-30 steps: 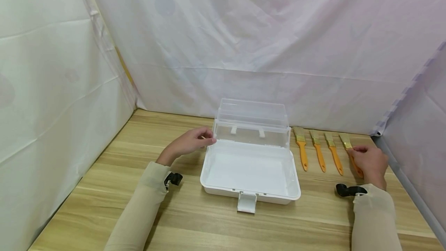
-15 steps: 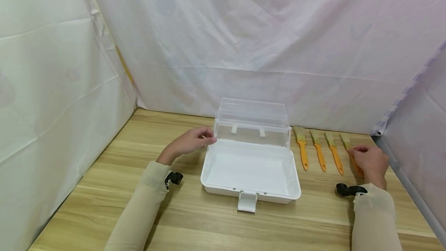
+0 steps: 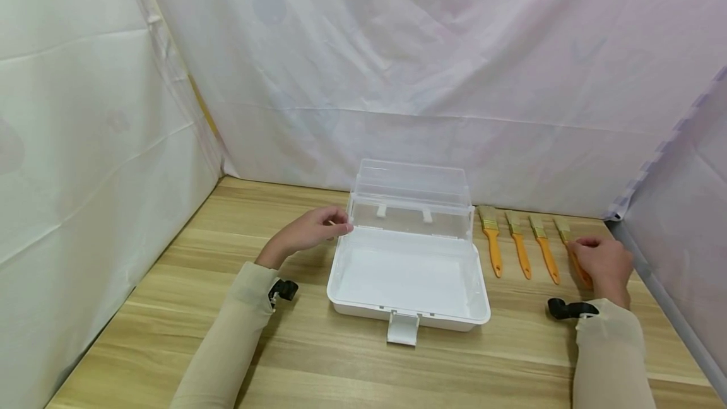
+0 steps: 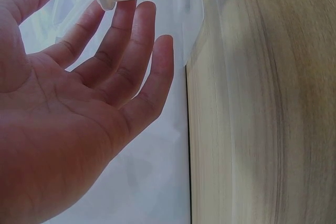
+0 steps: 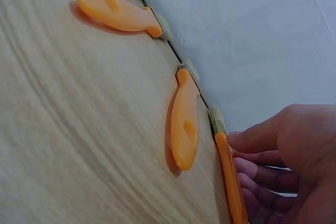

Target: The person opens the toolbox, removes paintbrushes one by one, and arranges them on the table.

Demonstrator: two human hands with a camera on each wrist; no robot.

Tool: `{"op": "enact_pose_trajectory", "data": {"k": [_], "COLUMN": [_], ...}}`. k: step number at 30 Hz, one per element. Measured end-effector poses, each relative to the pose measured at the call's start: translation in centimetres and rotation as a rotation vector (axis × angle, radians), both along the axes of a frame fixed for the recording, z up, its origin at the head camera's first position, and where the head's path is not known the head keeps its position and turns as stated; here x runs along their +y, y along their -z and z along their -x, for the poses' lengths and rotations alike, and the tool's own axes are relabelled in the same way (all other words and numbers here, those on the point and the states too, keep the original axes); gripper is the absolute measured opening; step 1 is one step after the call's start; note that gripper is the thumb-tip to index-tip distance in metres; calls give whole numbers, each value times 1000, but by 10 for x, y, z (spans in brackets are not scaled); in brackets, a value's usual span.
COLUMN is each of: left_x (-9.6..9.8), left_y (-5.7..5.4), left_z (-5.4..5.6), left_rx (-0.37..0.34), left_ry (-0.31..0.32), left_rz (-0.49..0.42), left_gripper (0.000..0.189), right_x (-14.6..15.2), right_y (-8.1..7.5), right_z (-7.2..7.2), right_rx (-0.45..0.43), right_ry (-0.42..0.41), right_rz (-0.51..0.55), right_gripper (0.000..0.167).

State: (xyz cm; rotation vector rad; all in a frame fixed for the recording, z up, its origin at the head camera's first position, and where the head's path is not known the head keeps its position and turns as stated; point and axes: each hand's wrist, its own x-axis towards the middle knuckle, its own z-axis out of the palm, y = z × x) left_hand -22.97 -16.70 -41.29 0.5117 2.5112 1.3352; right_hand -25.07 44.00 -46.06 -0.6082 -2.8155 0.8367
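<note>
A white plastic box stands in the middle of the table with its clear lid raised at the back. My left hand is at the box's left rear corner, fingers loosely bent, fingertips right at the box edge. In the left wrist view the palm shows nothing held. On the right, my right hand rests beside the rightmost paintbrush, which has an orange handle and pale bristles. Thumb and loosely bent fingers lie along the same side of its handle, the thumb tip near the metal band.
Three more paintbrushes lie in a row between box and right hand: a wide one, a narrow one and another. The box's front latch hangs down. White cloth walls the table's back and sides.
</note>
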Motion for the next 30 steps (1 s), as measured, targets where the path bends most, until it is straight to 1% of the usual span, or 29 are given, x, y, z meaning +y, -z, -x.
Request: {"op": "enact_pose_trajectory", "data": {"k": [7,10,13,18,22,27,30], "left_x": [0,0,0,0,0,0,0], "left_y": [-1,-1,-2,-2,-1,-3,-4], "left_z": [-1,-1,-1,-2,-2,-3,-3], "left_rx": [-7,-5,-1,1,1,0,3], "left_ry": [1,1,1,2,2,2,3], "left_rz": [-3,-3,1,4,2,3,8], "left_gripper": [27,26,26,26,26,28,28], "right_x": [1,1,0,-6,-16,-38,-55], "right_y": [0,-2,-5,-15,-25,-40,-48], "right_z": [0,0,-1,-1,0,1,1], "right_rx": [-13,-14,-3,37,76,157,192], "right_ry": [26,45,42,1,-32,-120,-182], "right_rz": [29,47,44,17,5,-46,-69], "right_gripper": [47,48,50,53,52,48,47]}}
